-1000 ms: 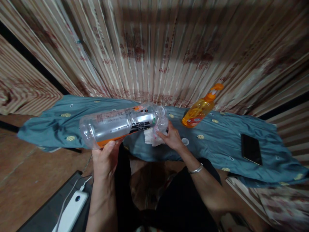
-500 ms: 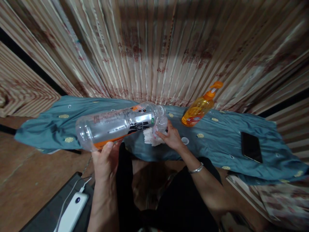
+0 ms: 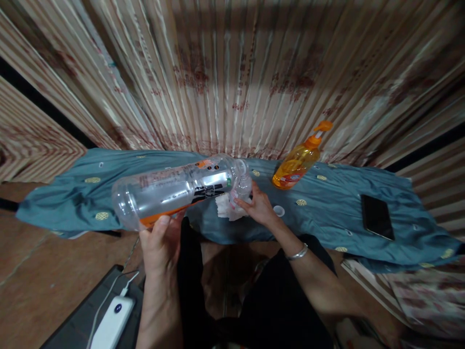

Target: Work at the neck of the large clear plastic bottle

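Observation:
My left hand (image 3: 162,237) is wrapped around the lower part of a large clear bottle (image 3: 174,189) with an orange and black label. The bottle lies nearly level, its neck toward the right. My right hand (image 3: 257,206) grips a small clear bottle (image 3: 244,186) just below and beside the large bottle's mouth. Whether the two touch is unclear. White tissue (image 3: 224,207) lies under the small bottle on the teal cloth. A small white cap (image 3: 279,211) rests right of my right hand.
On the teal cloth (image 3: 327,218) stands an orange pump bottle (image 3: 296,165), with a black phone (image 3: 377,216) farther right. A white power bank (image 3: 112,322) with a cable sits on a dark surface at lower left. A striped curtain (image 3: 225,72) hangs behind.
The view has shifted slightly. Both hands keep their grips, and the two bottles stay in nearly the same place relative to each other.

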Available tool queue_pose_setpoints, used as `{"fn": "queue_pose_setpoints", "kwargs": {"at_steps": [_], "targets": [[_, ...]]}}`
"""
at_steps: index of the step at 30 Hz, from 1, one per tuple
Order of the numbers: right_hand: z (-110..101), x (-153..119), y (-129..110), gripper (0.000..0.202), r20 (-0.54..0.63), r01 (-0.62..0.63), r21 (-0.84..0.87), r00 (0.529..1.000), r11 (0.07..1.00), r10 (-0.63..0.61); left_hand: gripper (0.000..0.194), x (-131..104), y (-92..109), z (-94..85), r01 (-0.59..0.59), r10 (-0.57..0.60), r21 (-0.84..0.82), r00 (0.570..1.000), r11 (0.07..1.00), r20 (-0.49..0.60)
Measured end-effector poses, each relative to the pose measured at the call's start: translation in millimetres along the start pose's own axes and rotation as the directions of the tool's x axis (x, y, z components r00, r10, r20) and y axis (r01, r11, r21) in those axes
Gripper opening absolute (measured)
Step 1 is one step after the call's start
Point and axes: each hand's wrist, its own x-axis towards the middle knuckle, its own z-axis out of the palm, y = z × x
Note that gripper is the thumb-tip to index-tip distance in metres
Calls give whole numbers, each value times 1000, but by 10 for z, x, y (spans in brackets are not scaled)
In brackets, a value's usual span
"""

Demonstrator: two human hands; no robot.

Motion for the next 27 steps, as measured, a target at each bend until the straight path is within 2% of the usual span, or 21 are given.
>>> {"fn": "queue_pose_setpoints", "kwargs": {"at_steps": [9,17,22,27], "targets": [[0,4,-10,70,-4,-3,2,1000,1000,3,49,24,11,3,-10,10,-3,999,1000,30],[7,9,6,67,-4,8,2,1000,1000,-8,37,24,-37,-79,16,-15,-59,1000,998,16],[5,11,5,72,3,13,31,1000,999,-14,32,10,-37,-122,41,-40,-50,999,998,21],[-5,10,-19,77,22,2,49,1000,999,-3,35,-14,-15,-102,62,-60,-61,998,996,27]]}}
